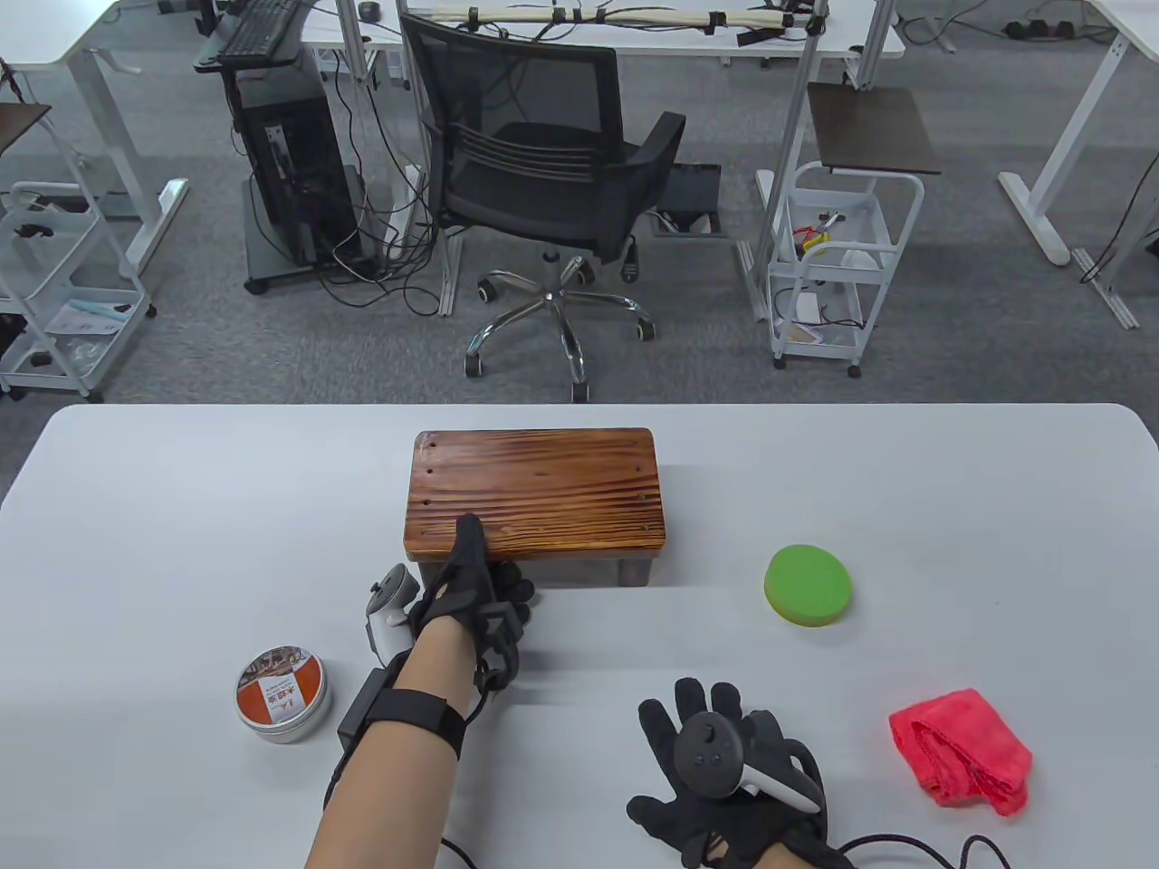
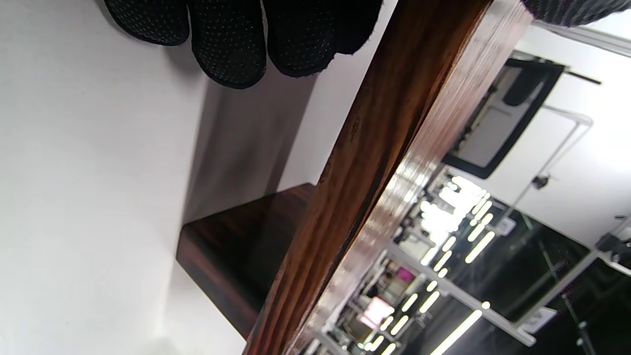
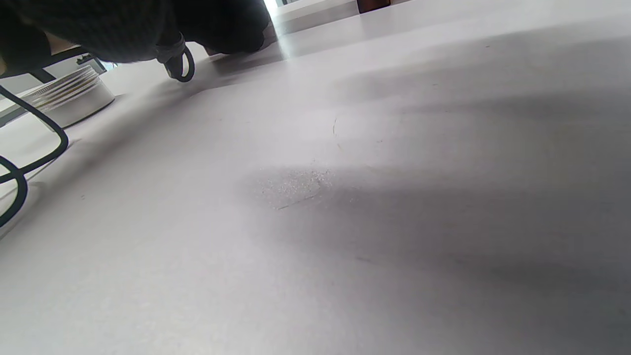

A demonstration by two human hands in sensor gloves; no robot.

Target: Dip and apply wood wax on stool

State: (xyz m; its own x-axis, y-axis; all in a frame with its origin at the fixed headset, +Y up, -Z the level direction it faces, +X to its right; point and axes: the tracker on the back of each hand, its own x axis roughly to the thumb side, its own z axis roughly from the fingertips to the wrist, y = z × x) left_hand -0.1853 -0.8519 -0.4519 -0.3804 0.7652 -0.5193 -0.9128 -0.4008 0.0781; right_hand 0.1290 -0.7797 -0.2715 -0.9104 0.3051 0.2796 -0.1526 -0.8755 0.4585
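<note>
A brown wooden stool [image 1: 539, 489] stands at the middle of the white table [image 1: 181, 507]. My left hand [image 1: 480, 575] grips its front left edge, thumb on the seat top and fingers curled under the board. In the left wrist view the fingers [image 2: 231, 39] hang below the seat edge [image 2: 374, 162], with a dark leg [image 2: 231, 246] beyond. A round wax tin [image 1: 282, 692], lid on, sits left of my left forearm, and the right wrist view catches the tin [image 3: 74, 98] too. My right hand [image 1: 715, 751] lies flat and empty on the table near the front edge.
A green round pad [image 1: 808, 584] lies right of the stool. A crumpled red cloth [image 1: 962, 749] sits at the front right, beside my right hand. Behind the table stand a black office chair [image 1: 543, 163] and a white cart [image 1: 842, 262].
</note>
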